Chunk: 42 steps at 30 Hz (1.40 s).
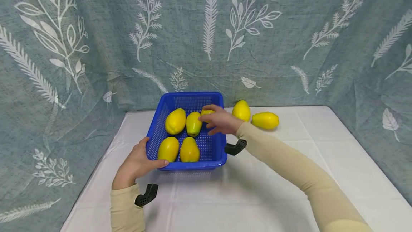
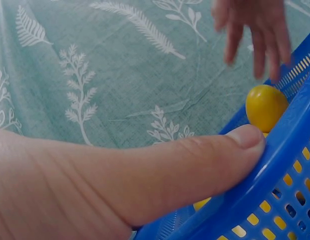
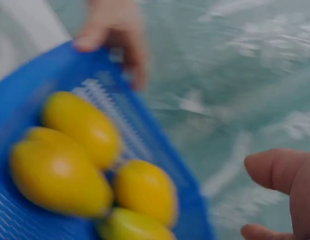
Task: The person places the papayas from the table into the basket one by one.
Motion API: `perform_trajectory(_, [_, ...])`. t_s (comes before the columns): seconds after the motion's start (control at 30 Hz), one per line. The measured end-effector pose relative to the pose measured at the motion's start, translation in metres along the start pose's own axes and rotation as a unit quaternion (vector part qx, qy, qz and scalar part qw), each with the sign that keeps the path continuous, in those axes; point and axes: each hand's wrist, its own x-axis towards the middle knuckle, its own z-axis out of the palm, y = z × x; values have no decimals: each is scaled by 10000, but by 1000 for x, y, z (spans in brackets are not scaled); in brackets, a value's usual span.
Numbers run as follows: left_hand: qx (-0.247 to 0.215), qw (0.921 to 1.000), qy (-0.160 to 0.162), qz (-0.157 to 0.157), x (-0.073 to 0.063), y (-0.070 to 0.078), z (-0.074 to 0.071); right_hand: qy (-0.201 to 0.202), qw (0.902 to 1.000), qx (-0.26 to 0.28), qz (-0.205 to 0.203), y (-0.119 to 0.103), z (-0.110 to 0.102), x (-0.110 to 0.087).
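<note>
A blue plastic basket (image 1: 193,166) stands on the table with several yellow, mango-shaped fruits (image 1: 175,121) in it. My left hand (image 1: 136,164) grips its near left corner, thumb (image 2: 215,155) along the front rim and fingers at the left side. Over the right part of the basket hovers my right hand (image 1: 222,120), fingers spread and holding nothing. Just under its fingertips lies one fruit (image 1: 207,111), partly hidden by the hand in the head view. In the right wrist view, blurred fruits (image 3: 59,172) lie close together inside the basket.
Right of the basket, an upright-looking fruit (image 1: 241,109) and another on its side (image 1: 265,120) rest on the white tablecloth (image 1: 264,189). A grey-green curtain (image 1: 190,46) with white leaf prints hangs behind the table and at its sides.
</note>
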Motion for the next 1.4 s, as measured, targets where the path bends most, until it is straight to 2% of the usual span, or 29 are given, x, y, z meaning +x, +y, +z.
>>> perform_trajectory(0.13, [28, 10000, -17, 74, 0, 0, -1, 422, 9979, 188, -455, -17, -56, -17])
perform_trajectory(0.23, [25, 10000, -32, 84, 1, 0, -1, 967, 9916, 256, -823, -15, -101, -24])
perform_trajectory(0.37, [-27, 9999, -56, 112, 0, -3, -1, 1797, 9772, 179, -1116, 8, -154, -22])
perform_trajectory(0.53, [-34, 9999, -78, 115, -1, -6, 1, 2539, 9627, -260, -897, 52, -195, -13])
perform_trajectory(0.7, [-53, 9999, -70, 69, 1, -7, 7, 2857, 9552, -463, -622, 81, -214, -8])
perform_trajectory(0.9, [97, 9999, -23, 43, 2, -2, 2, 2851, 9517, -1015, -520, 76, -218, -5])
perform_trajectory(1.13, [52, 10000, 15, 70, 1, -1, 0, 2515, 9482, -1935, -142, 76, -218, -2])
perform_trajectory(1.27, [9, 10000, 32, 46, 0, -2, 1, 2327, 9455, -2275, -71, 78, -216, -1])
perform_trajectory(1.4, [-45, 10000, 40, 36, -1, -3, 0, 2036, 9477, -2450, 197, 82, -213, 1])
